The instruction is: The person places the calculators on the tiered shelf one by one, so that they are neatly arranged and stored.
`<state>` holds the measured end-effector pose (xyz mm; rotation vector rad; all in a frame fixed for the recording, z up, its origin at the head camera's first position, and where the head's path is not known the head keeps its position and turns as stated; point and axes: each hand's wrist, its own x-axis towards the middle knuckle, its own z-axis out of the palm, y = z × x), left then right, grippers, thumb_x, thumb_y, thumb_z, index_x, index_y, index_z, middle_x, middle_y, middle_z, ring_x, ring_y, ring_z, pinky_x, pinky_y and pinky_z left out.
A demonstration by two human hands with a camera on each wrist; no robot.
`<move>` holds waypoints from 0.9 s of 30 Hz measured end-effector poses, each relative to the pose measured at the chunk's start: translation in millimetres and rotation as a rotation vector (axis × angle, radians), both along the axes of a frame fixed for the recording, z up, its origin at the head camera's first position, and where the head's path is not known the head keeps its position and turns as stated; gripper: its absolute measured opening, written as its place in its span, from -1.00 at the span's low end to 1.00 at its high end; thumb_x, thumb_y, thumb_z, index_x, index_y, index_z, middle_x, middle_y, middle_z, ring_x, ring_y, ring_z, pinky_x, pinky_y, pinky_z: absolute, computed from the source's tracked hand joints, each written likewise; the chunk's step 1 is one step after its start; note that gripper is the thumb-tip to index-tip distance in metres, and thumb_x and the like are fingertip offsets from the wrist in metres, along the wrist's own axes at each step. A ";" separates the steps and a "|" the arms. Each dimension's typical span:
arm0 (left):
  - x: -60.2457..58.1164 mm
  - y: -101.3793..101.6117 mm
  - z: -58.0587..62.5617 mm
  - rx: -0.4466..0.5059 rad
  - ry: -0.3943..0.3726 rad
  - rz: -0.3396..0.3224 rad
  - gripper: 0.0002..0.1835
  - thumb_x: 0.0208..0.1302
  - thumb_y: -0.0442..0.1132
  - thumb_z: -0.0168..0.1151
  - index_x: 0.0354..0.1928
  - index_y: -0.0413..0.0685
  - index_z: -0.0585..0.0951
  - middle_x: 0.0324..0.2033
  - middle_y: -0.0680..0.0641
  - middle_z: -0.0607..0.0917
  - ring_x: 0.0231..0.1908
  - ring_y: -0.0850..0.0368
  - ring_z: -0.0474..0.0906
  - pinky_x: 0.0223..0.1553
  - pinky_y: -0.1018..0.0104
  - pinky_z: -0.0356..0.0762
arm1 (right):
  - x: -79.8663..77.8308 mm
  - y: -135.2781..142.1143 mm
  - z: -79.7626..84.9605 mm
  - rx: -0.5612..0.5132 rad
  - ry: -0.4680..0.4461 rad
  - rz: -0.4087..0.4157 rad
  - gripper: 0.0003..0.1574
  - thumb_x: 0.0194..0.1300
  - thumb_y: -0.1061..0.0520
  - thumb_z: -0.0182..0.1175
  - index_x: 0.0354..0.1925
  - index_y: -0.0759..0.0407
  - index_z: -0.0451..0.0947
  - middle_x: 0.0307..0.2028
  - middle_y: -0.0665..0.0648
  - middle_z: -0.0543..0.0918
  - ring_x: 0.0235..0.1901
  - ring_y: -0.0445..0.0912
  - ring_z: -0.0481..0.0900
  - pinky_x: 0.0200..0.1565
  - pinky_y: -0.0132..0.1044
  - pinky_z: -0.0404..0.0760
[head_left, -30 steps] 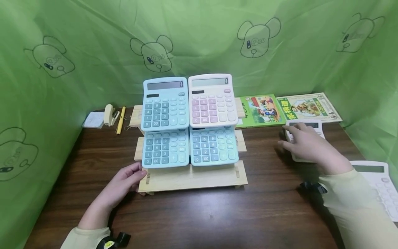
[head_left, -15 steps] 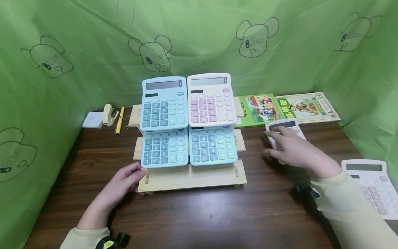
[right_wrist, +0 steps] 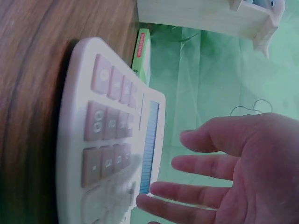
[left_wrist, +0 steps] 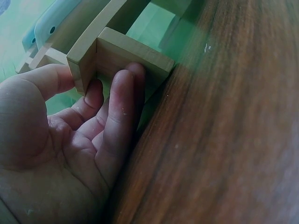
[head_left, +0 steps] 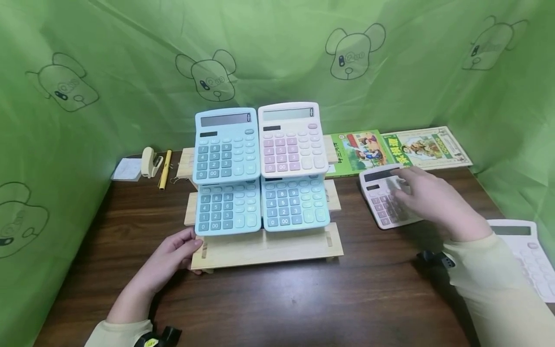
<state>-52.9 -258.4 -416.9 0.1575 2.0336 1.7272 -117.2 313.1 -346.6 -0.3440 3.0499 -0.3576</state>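
Observation:
My left hand (head_left: 169,258) grips the front left corner of a tiered wooden stand (head_left: 269,250). In the left wrist view the thumb and index finger of the left hand (left_wrist: 74,135) pinch the wooden edge. On the stand are blue calculators (head_left: 225,144) and one white-and-pink calculator (head_left: 292,140) at the upper right. To the right of the stand, another white-and-pink calculator (head_left: 383,207) lies on the table, slightly turned. My right hand (head_left: 438,200) hovers over its right side, fingers loosely extended, holding nothing. The right wrist view shows these fingers apart from the calculator (right_wrist: 74,140).
A further white-and-pink calculator (head_left: 526,260) lies at the far right, partly behind the right sleeve. Two books (head_left: 360,152) lie at the back right. A notepad (head_left: 126,168), a stapler (head_left: 149,162) and a yellow pen (head_left: 165,169) lie back left. Green cloth encloses the table.
The loose calculator slid left with my right hand and turned slightly. The right hand has since let go and drawn back to the right. My left hand stays on the stand.

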 end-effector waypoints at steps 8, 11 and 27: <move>2.1 0.2 -0.3 -0.007 -0.017 0.009 -0.63 0.49 -0.08 0.00 0.07 -0.28 0.43 -0.19 -0.34 0.62 -0.29 -0.27 0.65 -0.38 -0.15 0.64 | -5.3 2.1 -6.8 0.017 -0.033 0.017 -0.30 0.37 -0.08 0.12 0.32 0.27 0.29 0.27 0.51 0.28 0.18 0.45 0.30 0.15 0.40 0.24; 2.0 0.2 -0.5 -0.008 -0.015 0.011 -0.63 0.49 -0.08 0.00 0.06 -0.28 0.43 -0.19 -0.34 0.62 -0.30 -0.26 0.65 -0.39 -0.15 0.64 | -6.2 1.3 -8.6 0.029 -0.041 0.018 -0.28 0.36 -0.07 0.13 0.34 0.27 0.27 0.30 0.56 0.21 0.23 0.48 0.21 0.18 0.41 0.17; 1.9 -3.2 -0.7 0.023 -0.004 -0.023 -0.65 0.52 -0.12 -0.04 0.05 -0.32 0.41 -0.21 -0.36 0.62 -0.33 -0.22 0.65 -0.40 -0.12 0.64 | -8.5 -1.7 -21.3 0.052 -0.210 -0.170 0.68 -0.07 -0.73 0.05 0.43 0.52 -0.27 0.18 0.69 0.16 0.11 0.60 0.19 -0.07 0.51 0.32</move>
